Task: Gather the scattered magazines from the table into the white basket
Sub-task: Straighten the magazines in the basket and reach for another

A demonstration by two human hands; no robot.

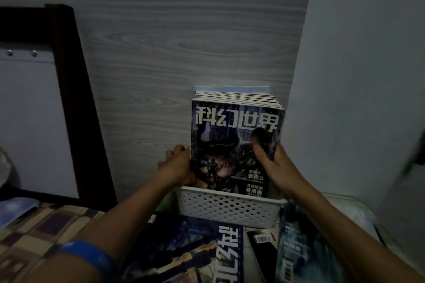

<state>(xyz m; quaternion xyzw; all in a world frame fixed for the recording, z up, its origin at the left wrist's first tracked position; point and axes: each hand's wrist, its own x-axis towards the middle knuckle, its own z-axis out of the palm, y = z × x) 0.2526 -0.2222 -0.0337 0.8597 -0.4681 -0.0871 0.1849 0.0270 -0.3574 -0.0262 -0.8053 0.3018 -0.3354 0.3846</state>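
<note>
A white perforated basket (230, 208) stands on the table against the wood-grain wall. Several magazines stand upright in it as one stack (232, 135), the front one with a dark cover and large white characters. My left hand (178, 165) grips the stack's left edge. My right hand (271, 156) grips its right edge, thumb across the front cover. Loose magazines lie flat on the table in front of the basket: a dark blue one (193, 253), a black one (262, 250) and a teal one (303, 248).
A dark wooden frame (76, 103) holding a white panel leans at the left. Checked cloth (39, 234) covers the table's left part, with a blue magazine (16, 209) at its far left. A pale wall (358, 76) closes the right side.
</note>
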